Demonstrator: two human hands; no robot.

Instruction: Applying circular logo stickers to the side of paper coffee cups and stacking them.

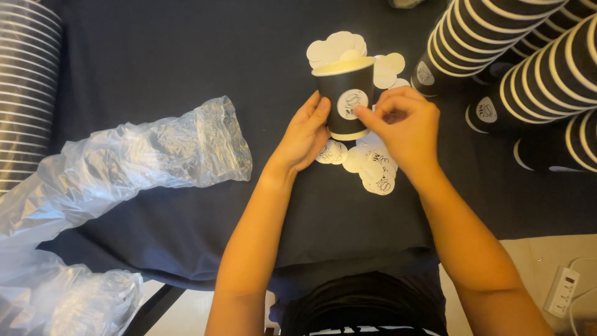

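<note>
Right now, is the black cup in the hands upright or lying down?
Upright: the black paper cup has its open rim on top and base below, with the left hand at its side.

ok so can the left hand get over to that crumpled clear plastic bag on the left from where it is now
Probably yes. The left hand is steadying the black paper cup, so it would have to let go first. Between it and the clear plastic bag only bare dark tablecloth shows, with nothing standing in the way.
</note>
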